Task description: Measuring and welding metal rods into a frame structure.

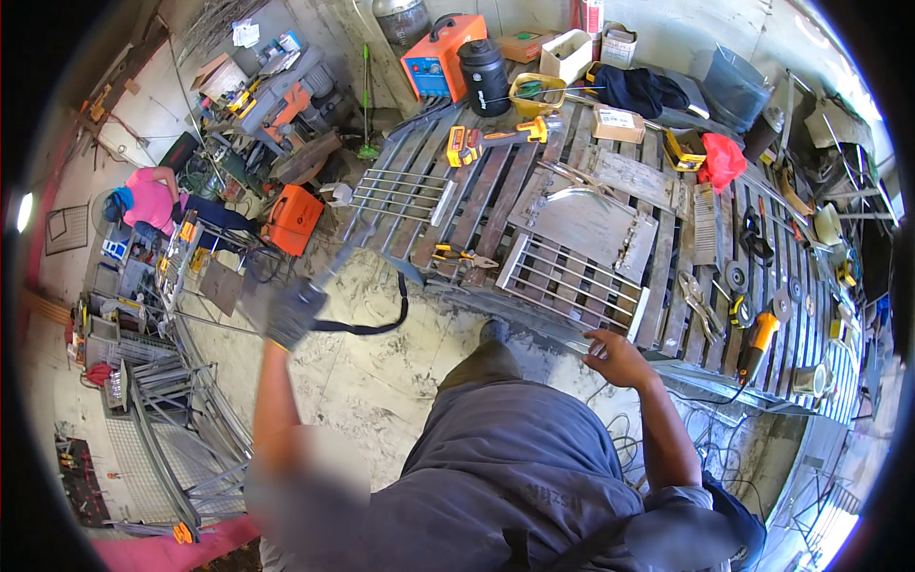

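Observation:
My left hand (295, 313), in a dark grey glove, is raised at the left over the floor. Its fingers are closed round something blurred; a narrow grey shape (341, 269) sticks out toward the table, and a black cable (367, 330) loops from beside the hand to the table's edge. I cannot make out which tool it is. My bare right hand (618, 360) hovers at the table's front edge, fingers apart and slightly curled, holding nothing visible. Close to it lies a metal bar grille (572, 285), against a flat metal plate (589, 227). Pliers (464, 255) rest left of the grille.
The slatted table (481, 195) carries another grille (400, 197), a yellow cordless grinder (500, 138), an orange corded grinder (760, 345), clamps (701, 305) and a red bag (721, 162). An orange welding machine (443, 59) stands behind. A person in pink (152, 200) works at far left. Cables lie underfoot.

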A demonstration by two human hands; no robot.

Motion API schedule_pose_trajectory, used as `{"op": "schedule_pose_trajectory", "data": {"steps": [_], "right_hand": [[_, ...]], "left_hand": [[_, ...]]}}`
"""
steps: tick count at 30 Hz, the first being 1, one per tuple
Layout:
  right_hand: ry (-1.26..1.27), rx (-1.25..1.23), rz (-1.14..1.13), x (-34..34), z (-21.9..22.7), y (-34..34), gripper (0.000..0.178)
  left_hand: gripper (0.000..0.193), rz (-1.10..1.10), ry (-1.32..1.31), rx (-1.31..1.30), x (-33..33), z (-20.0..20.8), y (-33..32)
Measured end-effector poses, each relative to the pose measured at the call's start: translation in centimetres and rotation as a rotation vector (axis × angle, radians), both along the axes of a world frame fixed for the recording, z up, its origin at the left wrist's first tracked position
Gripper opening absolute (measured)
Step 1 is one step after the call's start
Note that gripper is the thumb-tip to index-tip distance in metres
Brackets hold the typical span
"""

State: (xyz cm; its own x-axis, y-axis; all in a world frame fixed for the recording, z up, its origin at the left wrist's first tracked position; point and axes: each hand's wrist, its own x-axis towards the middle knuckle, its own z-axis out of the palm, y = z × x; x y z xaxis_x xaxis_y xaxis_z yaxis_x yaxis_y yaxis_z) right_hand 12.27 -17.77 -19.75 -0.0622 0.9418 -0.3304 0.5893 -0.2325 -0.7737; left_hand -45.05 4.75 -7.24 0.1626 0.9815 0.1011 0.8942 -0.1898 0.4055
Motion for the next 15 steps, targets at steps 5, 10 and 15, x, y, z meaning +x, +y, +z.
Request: {"op": "schedule_pose_trajectory", "data": {"steps": [5,10,15], "right_hand": [[-0.151,-0.008,-0.014,-0.7,0.1,3.7,0.051],[-0.244,-0.1,-0.02,-2.7,0.6,7.7,0.058],[-0.303,-0.205,-0.076,-4.4,3.2,11.6,0.059]], "left_hand": [[0.027,-0.088,0.276,0.2,1.0,9.6,9.6],[0.034,-0.272,0.241,0.179,4.5,8.8,20.9],[0.041,-0.404,0.154,0.033,8.3,-1.4,33.6]]}}
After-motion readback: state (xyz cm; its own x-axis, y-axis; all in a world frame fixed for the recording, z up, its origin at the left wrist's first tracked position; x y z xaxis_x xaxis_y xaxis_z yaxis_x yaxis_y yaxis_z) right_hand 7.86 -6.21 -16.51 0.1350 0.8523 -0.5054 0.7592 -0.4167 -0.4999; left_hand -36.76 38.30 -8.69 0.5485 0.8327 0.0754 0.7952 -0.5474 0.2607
